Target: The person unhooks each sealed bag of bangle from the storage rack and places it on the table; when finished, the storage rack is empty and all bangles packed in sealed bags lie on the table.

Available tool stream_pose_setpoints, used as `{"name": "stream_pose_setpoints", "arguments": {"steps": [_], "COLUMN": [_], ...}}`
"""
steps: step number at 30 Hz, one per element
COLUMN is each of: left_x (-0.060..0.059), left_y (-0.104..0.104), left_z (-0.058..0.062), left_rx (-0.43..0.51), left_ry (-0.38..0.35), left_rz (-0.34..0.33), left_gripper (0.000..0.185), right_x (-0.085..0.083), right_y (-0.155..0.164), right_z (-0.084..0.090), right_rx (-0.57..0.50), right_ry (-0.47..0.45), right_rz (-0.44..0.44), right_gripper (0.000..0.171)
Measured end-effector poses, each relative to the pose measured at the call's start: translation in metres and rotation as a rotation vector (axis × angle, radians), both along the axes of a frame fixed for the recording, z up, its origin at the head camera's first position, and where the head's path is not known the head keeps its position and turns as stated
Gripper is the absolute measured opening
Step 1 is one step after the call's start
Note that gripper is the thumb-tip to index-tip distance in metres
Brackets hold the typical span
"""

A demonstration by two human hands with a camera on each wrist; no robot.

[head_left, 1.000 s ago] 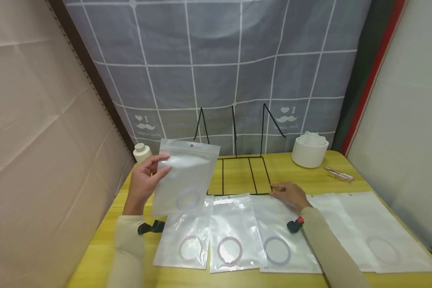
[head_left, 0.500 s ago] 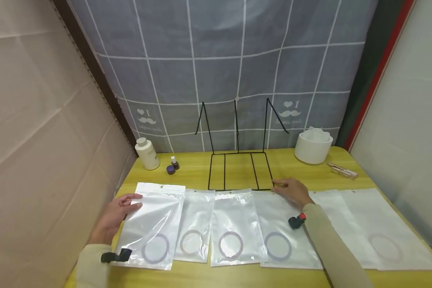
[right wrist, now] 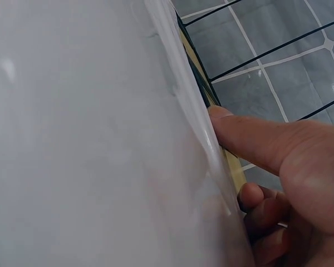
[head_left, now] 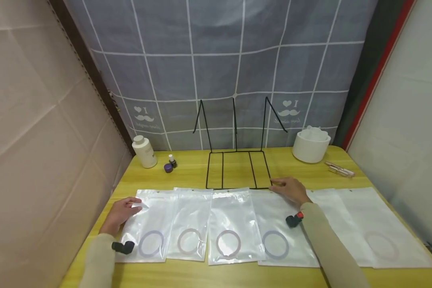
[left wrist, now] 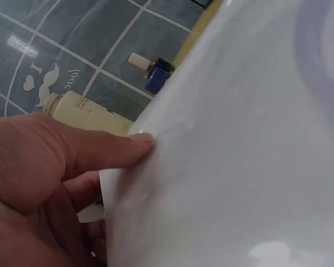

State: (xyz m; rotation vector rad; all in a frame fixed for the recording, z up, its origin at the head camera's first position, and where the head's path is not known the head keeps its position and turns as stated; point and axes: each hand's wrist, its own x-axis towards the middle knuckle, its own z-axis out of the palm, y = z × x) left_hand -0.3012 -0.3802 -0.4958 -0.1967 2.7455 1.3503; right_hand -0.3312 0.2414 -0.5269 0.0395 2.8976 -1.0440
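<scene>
My left hand [head_left: 120, 214] pinches the left edge of the leftmost clear-and-white zip bag [head_left: 156, 214], its thumb on top and its fingers partly hidden beneath. A lavender ring [head_left: 151, 243] shows through that bag's lower part. My right hand [head_left: 289, 191] rests by the front right corner of the black wire rack [head_left: 223, 172], just above another zip bag [head_left: 263, 218]. In the right wrist view, the thumb [right wrist: 250, 133] is at the wire and bag edge, apart from the loosely curled fingers [right wrist: 261, 214].
More zip bags [head_left: 230, 216] with pale rings lie side by side, the right ones overlapping. Behind them stand a white bottle [head_left: 144, 152], a small dark bottle [head_left: 173, 162], a purple jar [head_left: 168, 168] and a white round container [head_left: 311, 146]. Pinkish tubes [head_left: 339, 169] lie at right.
My left hand has brought the zip bag down and left from the air, laying it flat at the row's left end. The right hand has stayed by the rack's corner.
</scene>
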Motion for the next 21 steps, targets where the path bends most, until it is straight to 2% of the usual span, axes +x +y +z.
{"name": "stream_pose_setpoints", "arguments": {"steps": [4,8,13,16,18,21], "left_x": [-0.002,-0.001,-0.003,-0.007,-0.011,-0.016], "left_y": [0.002,0.005,0.013,0.02,0.027,0.047], "left_z": [-0.004,-0.006,-0.005,-0.003,0.0,0.01], "left_rx": [-0.199,-0.351,-0.441,-0.478,-0.483,-0.463], "left_ry": [0.057,0.064,0.053,0.061,0.098,0.186], "left_rz": [-0.035,-0.08,-0.135,-0.135,-0.141,-0.165], "left_gripper": [0.04,0.043,0.045,0.047,0.045,0.041], "right_x": [0.001,0.002,0.002,0.001,0.003,0.013], "right_y": [0.0,0.0,0.004,0.008,0.013,0.025], "right_z": [-0.001,-0.001,-0.001,0.003,0.006,0.016], "right_rx": [-0.001,-0.005,0.009,-0.002,-0.032,-0.098], "right_ry": [-0.001,-0.001,-0.005,0.002,0.015,0.082], "right_rz": [-0.009,-0.006,0.008,0.033,0.047,0.044], "right_gripper": [0.061,0.062,0.063,0.063,0.061,0.056]}}
